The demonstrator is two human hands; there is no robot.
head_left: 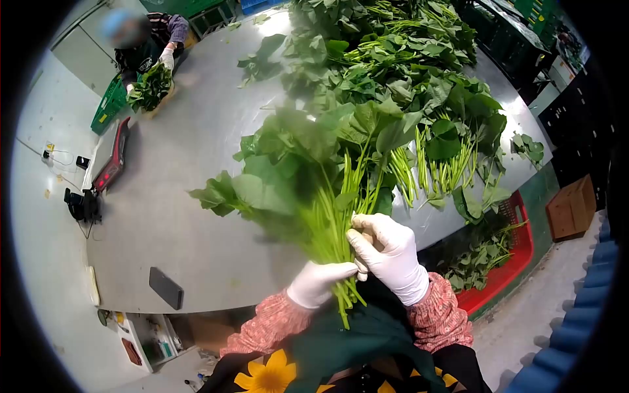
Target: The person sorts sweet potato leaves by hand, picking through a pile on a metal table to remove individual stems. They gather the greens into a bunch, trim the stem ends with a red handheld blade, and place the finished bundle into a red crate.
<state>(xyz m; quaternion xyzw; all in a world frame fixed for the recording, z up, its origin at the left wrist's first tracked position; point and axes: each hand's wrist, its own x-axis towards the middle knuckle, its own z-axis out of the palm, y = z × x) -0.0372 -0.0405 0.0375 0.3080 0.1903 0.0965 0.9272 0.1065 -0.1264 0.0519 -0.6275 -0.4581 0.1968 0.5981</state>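
A bunch of leafy green stems (331, 216) is held over the near edge of the metal table (190, 229), its leaves pointing up and left, partly blurred. My left hand (321, 283), in a white glove, is wrapped round the lower stems. Also gloved in white, my right hand (386, 252) touches the right side of the bunch, thumb and fingers pinched together; what lies between them is too small to name. Beyond the bunch lies a large pile of the same greens (419, 85), with cut stems facing me at its near end.
At the far left a person (141, 52) holds greens beside a green crate (108, 108). A red-edged scale (111, 157) and a dark flat device (166, 288) are on the left. A red basket (517, 262) with leaves and a cardboard box (571, 208) stand low right.
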